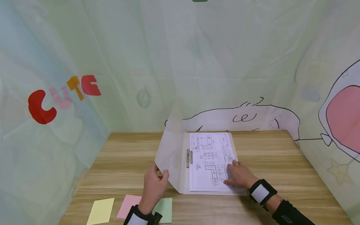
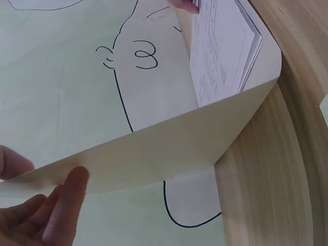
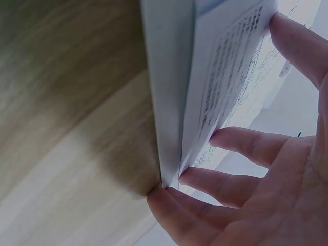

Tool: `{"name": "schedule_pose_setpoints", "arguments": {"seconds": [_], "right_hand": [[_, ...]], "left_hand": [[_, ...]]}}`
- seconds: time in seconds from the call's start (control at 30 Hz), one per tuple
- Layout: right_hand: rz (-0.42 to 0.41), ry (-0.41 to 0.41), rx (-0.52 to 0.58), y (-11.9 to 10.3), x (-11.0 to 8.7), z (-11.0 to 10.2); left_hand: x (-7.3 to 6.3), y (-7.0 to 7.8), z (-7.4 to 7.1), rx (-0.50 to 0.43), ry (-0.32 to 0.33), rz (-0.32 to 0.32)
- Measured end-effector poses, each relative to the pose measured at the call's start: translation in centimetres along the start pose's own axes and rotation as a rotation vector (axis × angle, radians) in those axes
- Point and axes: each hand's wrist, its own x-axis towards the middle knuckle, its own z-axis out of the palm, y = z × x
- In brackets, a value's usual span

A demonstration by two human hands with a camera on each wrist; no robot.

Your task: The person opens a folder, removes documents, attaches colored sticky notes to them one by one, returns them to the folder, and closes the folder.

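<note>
A white clip folder (image 1: 184, 187) lies on the table, its left cover (image 1: 170, 156) raised at a slant. My left hand (image 1: 153, 186) pinches that cover by its lower left corner; in the left wrist view the thumb is on one side and the fingers (image 2: 72, 200) on the other. Printed sheets with technical drawings (image 1: 209, 168) sit in the folder, beside a metal clip (image 1: 189, 158) at the spine. On their lower right edge rests my right hand (image 1: 242, 175), fingers spread. In the right wrist view its fingertips (image 3: 223, 136) touch the sheets and the folder's edge.
Three paper notes, yellow (image 1: 101, 211), pink (image 1: 127, 204) and green (image 1: 166, 209), lie at the front left of the wooden table (image 1: 126, 156). The left forearm partly covers the pink and green ones. A printed cloth (image 1: 140, 62) hangs behind the table.
</note>
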Motion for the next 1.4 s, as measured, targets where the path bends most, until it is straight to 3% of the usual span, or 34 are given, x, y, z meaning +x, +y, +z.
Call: {"name": "schedule_pose_setpoints", "arguments": {"seconds": [0.3,0.47,0.83,0.97,1.27,1.4], "right_hand": [[-0.004,-0.008,0.001,0.2,0.0,-0.1],[-0.008,-0.007,0.001,0.2,-0.1,0.0],[0.016,-0.027,0.020,0.1,-0.1,-0.2],[0.039,-0.037,0.038,0.1,0.0,-0.2],[0.039,-0.028,0.038,0.2,0.0,0.2],[0.038,-0.032,0.031,0.2,0.0,0.4]], "left_hand": [[0.6,-0.5,-2.2,0.000,0.149,-0.074],[1.0,-1.1,-3.1,-0.001,0.274,-0.093],[1.9,-3.9,-5.3,0.018,0.448,-0.122],[1.9,-5.2,-6.5,0.108,0.435,-0.125],[1.6,-7.0,-8.1,0.356,0.281,-0.151],[1.5,-7.6,-8.3,0.474,0.199,-0.202]]}}
